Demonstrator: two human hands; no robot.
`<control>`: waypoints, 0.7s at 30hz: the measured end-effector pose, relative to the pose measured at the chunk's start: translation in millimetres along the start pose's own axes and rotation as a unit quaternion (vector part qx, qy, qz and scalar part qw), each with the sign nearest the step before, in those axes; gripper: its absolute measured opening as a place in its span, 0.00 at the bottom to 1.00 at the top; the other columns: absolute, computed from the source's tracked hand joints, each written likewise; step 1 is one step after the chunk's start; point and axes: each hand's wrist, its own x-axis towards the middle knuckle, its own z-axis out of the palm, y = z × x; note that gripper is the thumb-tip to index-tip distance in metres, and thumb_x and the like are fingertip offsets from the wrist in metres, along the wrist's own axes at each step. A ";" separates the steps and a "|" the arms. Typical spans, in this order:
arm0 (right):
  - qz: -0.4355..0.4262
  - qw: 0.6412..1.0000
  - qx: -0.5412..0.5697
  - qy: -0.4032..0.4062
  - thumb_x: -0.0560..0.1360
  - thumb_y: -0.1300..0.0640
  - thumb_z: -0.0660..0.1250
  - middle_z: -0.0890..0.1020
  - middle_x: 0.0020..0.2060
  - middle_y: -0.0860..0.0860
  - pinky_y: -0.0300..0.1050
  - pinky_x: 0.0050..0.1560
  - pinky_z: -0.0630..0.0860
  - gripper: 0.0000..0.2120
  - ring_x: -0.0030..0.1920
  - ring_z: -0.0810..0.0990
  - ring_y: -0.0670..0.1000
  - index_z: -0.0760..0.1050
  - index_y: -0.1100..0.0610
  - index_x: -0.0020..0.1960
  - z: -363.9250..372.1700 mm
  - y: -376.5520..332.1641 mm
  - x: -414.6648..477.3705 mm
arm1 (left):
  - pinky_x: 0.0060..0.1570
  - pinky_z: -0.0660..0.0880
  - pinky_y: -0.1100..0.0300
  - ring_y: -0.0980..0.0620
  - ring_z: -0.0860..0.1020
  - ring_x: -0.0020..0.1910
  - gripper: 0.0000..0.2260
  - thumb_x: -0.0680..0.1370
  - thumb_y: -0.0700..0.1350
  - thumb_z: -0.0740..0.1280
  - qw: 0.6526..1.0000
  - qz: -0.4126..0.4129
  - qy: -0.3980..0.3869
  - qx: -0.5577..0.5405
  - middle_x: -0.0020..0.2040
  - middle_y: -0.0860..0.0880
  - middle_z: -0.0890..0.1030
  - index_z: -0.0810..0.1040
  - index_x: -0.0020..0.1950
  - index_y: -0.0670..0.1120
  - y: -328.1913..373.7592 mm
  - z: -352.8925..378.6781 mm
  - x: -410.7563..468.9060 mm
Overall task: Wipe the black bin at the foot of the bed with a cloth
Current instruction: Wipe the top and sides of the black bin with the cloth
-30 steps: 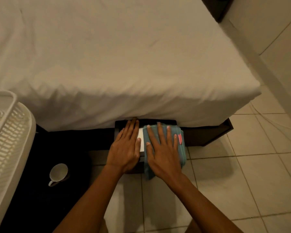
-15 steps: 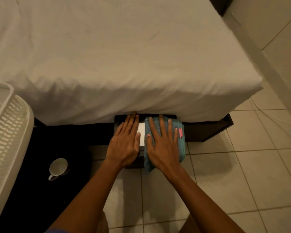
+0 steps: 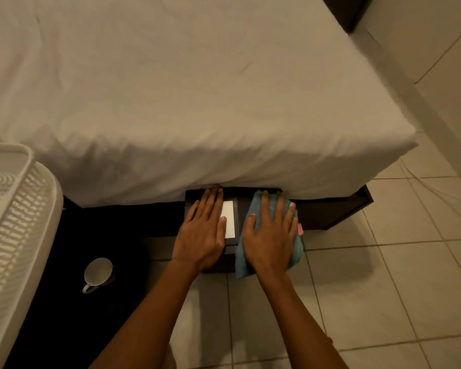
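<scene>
Fingers of our right hand (image 3: 270, 235) lay spread flat on the blue cloth (image 3: 296, 251); our left hand (image 3: 201, 233), also flat, steadied the black bin (image 3: 238, 209) tucked under the bed (image 3: 197, 89). Firm, overlapping strokes should reach its far edge.

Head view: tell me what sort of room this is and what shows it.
Most likely a bedroom, perhaps in a small flat. A large bed with a white fitted sheet fills the view, a pale tiled floor runs beside it, and a white ceramic mug sits on a dark mat next to a white plastic slatted basket.
</scene>
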 end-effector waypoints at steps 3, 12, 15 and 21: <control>-0.113 0.993 0.012 -0.033 0.80 0.42 0.46 0.47 0.80 0.51 0.57 0.78 0.44 0.29 0.79 0.41 0.54 0.44 0.44 0.79 -4.8 12.7 -0.8 | 0.77 0.47 0.55 0.56 0.44 0.79 0.27 0.81 0.53 0.44 1.000 -0.002 -0.005 -0.004 0.80 0.50 0.45 0.44 0.80 0.46 0.2 -0.2 0.5; 0.021 1.000 0.006 -0.007 0.79 0.42 0.48 0.49 0.80 0.56 0.56 0.78 0.45 0.32 0.79 0.43 0.58 0.46 0.51 0.80 0.4 -6.2 7.5 | 0.77 0.46 0.55 0.57 0.43 0.78 0.27 0.82 0.53 0.44 1.000 0.000 -0.003 -0.008 0.80 0.50 0.45 0.44 0.80 0.47 -1.0 0.8 0.6; -0.017 1.000 -0.003 -0.005 0.80 0.42 0.46 0.47 0.79 0.57 0.56 0.78 0.44 0.32 0.79 0.42 0.57 0.44 0.53 0.80 -1.4 -4.9 8.7 | 0.78 0.48 0.55 0.57 0.43 0.79 0.27 0.82 0.53 0.44 1.000 -0.002 -0.005 -0.006 0.80 0.51 0.45 0.44 0.80 0.47 -1.1 1.3 1.3; -0.122 0.991 0.049 -0.021 0.79 0.40 0.48 0.48 0.80 0.53 0.53 0.78 0.47 0.31 0.79 0.44 0.52 0.46 0.46 0.80 -2.8 8.2 12.2 | 0.78 0.46 0.55 0.57 0.42 0.78 0.27 0.82 0.53 0.44 1.000 -0.007 -0.003 -0.005 0.80 0.51 0.44 0.43 0.80 0.47 -1.6 -1.2 0.6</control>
